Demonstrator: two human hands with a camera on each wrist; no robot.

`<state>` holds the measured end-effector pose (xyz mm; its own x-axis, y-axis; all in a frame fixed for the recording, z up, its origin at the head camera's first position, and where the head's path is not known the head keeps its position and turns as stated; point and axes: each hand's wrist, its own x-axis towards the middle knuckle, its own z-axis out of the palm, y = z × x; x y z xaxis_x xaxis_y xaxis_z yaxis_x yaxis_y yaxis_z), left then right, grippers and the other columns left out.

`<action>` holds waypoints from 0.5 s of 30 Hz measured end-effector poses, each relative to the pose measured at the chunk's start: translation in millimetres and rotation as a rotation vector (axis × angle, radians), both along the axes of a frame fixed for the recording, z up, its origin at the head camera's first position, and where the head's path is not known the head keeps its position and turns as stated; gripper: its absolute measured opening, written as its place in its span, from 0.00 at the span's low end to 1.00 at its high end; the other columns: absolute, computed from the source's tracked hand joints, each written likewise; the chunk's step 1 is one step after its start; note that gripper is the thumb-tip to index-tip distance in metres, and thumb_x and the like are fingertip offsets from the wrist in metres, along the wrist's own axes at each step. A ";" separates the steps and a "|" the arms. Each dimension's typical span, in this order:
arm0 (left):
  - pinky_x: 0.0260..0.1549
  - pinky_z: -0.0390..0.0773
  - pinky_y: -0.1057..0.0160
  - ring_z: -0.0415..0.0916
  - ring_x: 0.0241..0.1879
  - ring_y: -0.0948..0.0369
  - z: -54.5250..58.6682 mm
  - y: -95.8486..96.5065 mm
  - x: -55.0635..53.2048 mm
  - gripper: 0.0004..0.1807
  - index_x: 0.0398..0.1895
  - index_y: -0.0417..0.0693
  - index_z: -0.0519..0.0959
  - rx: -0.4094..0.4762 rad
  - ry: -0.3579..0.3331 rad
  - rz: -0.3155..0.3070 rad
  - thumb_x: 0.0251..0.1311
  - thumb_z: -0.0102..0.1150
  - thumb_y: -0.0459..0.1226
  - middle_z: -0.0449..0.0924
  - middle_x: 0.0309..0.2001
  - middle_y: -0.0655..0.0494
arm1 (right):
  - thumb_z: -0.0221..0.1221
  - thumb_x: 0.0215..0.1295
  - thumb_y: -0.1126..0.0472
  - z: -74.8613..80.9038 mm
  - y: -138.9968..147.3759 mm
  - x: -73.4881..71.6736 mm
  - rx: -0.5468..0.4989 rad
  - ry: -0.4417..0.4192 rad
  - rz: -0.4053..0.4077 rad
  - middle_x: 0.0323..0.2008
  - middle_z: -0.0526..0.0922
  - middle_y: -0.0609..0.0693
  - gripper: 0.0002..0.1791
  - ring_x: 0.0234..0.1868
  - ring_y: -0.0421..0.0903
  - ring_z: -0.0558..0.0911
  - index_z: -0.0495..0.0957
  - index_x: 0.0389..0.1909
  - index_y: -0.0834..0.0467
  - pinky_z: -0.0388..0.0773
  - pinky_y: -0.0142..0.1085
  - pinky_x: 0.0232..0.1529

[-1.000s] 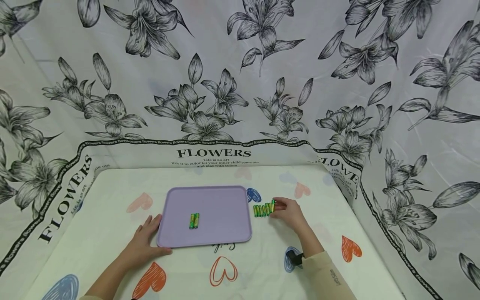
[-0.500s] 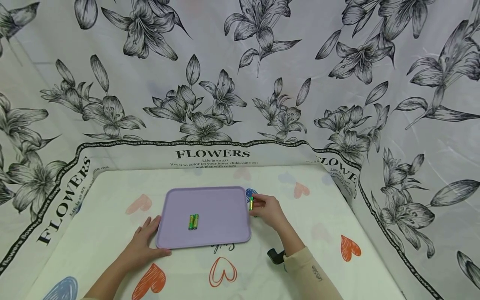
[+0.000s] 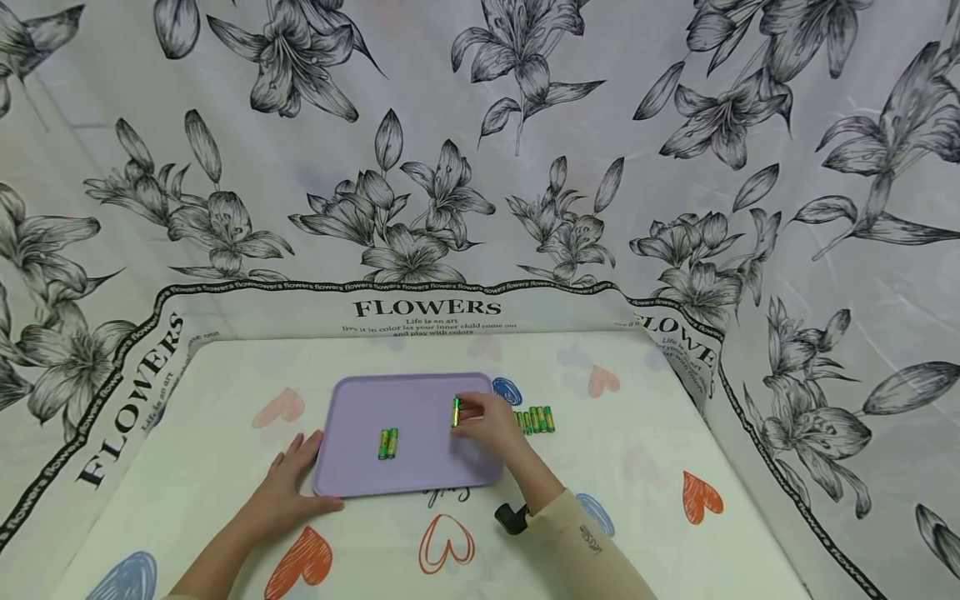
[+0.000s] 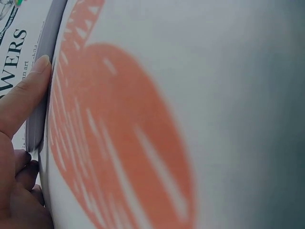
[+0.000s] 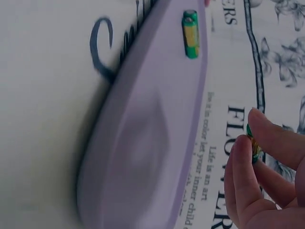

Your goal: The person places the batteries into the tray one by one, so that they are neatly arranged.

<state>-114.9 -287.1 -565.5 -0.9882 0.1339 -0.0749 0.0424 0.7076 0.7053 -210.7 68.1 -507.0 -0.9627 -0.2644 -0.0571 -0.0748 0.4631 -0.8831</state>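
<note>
Battery [image 3: 456,412] in green and gold is pinched between the thumb and fingers of a person's right hand [image 3: 483,421], held above a lilac tray [image 3: 360,400] toward its 2 o'clock side, as seen from the head view. Two matching batteries [image 3: 384,443] lie side by side on the tray, just off centre toward 8 o'clock. At the tray's 8 o'clock corner, the left hand [image 3: 288,483] touches the rim, fingers extended, thumb spread apart. Beyond the 3 o'clock edge, a battery row [image 3: 533,419], partly hidden, rests on the heart-patterned worktop [image 3: 375,550].
</note>
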 end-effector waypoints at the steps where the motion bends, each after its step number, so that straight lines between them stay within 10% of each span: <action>1: 0.69 0.38 0.23 0.33 0.76 0.27 0.0 0.0 -0.5 0.70 0.81 0.44 0.49 0.003 0.002 -0.003 0.38 0.79 0.58 0.43 0.79 0.32 | 0.76 0.50 0.66 -1.9 -4.2 -0.2 -0.006 -0.004 0.007 0.46 0.87 0.51 0.34 0.45 0.44 0.86 0.79 0.61 0.60 0.85 0.37 0.46; 15: 0.73 0.35 0.28 0.35 0.78 0.32 -2.8 -1.4 -4.0 0.69 0.81 0.42 0.50 0.017 0.012 -0.010 0.39 0.79 0.58 0.45 0.79 0.32 | 0.77 0.48 0.68 -22.3 -60.7 5.8 -0.016 -0.052 0.073 0.37 0.88 0.48 0.33 0.37 0.36 0.84 0.81 0.58 0.63 0.84 0.28 0.39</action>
<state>-118.9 -288.6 -568.3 -0.9876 0.1451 -0.0607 0.0581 0.6953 0.7164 -204.9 7.4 -529.2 -0.9368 -0.3347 -0.1018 -0.0614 0.4436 -0.8941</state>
